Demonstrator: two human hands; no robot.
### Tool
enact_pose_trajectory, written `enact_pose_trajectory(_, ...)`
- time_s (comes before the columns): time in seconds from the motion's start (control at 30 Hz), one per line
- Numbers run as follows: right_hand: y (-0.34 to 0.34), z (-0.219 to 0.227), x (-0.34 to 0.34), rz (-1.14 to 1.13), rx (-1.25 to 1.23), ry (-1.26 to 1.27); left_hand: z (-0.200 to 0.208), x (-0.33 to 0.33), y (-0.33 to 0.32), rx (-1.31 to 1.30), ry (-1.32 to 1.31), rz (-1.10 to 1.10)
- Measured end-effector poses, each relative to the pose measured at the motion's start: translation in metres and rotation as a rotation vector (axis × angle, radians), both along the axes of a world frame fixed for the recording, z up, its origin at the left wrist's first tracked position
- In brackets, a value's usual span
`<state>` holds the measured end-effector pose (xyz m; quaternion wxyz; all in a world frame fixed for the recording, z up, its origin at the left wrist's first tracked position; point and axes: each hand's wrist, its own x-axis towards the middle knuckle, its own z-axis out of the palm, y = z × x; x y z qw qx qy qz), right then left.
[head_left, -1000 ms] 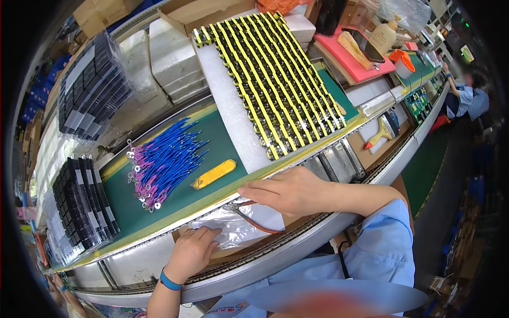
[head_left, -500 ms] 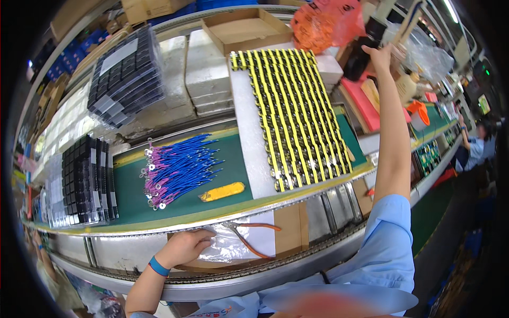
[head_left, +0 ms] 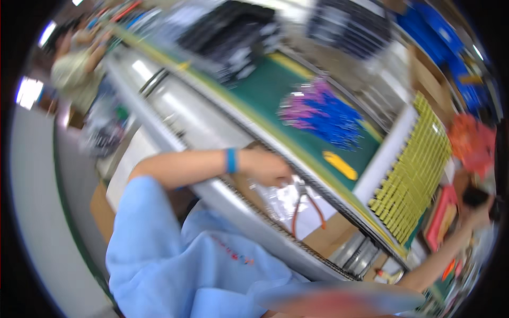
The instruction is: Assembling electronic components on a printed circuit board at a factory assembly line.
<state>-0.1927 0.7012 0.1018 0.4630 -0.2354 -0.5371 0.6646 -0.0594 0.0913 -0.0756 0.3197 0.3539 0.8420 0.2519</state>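
My left hand [head_left: 266,167], with a blue band at the wrist, rests with curled fingers at the edge of a clear plastic bag [head_left: 278,199]; what is in them, if anything, is hidden. Beside it, pliers with orange handles [head_left: 310,209] lie across the bag and a white sheet. On the far right, my outstretched right hand [head_left: 479,216] is smeared by motion next to a black object [head_left: 474,196]. On the green mat [head_left: 260,87] lie a heap of blue wires with pink ends [head_left: 328,119] and a yellow utility knife [head_left: 340,165].
Rows of yellow strips [head_left: 413,172] stand on a white foam board [head_left: 384,153]. Black trays [head_left: 228,37] are stacked at the mat's far end. An orange plastic bag [head_left: 472,143] and a red block [head_left: 441,217] are at right. Another person [head_left: 77,69] stands at upper left.
The view has swung to the left and tilted, so the bench now runs diagonally. My left hand stays by the plastic bag; my right hand stays by the black object. The picture has blurred.
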Motion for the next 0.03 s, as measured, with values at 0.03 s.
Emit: enact_pose_trajectory(0.03,0.0067,0.0231,0.0124,-0.016,0.289,-0.027,-0.0108,-0.0022,-0.0002,0.04,0.038,-0.097)
